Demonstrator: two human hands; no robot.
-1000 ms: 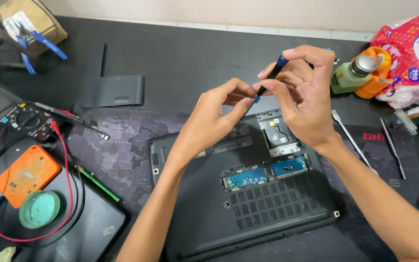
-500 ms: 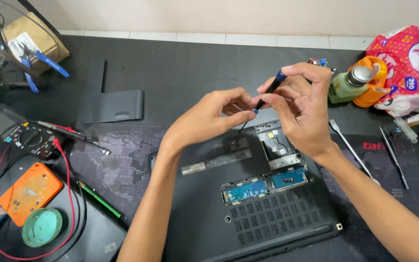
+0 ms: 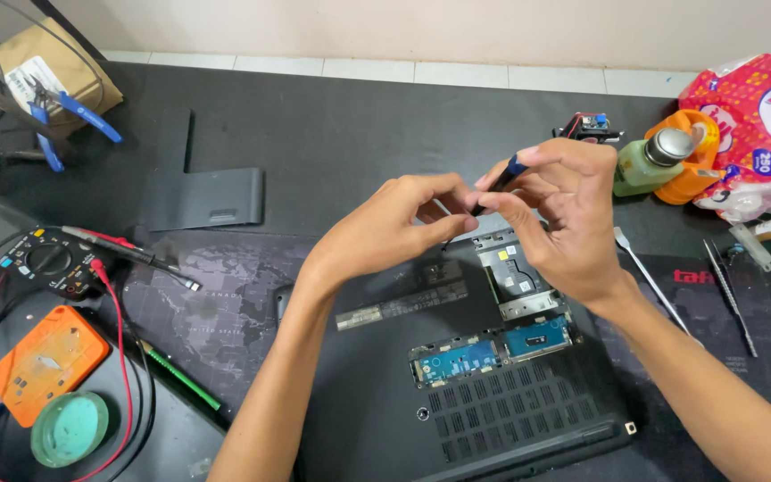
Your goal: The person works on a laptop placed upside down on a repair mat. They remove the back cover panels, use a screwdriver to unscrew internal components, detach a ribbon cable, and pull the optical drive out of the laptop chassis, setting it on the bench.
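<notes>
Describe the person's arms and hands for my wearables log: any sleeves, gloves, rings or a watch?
Both forearms are bare as far as the frame shows, with no sleeves in view. The left hand and right hand wear no gloves; no rings, watch or wristband show.

The head camera looks steeply down, close over the laptop [image 3: 457, 375].

hands [image 3: 484, 219] pinching screwdriver [image 3: 493, 186] — over laptop [image 3: 484, 393]

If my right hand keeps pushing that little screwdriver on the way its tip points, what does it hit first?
The right hand aims the screwdriver down-left at the left hand, so its fingertips come first, apparently at the tip already. Past them lies the opened laptop; depth is unclear.
</notes>
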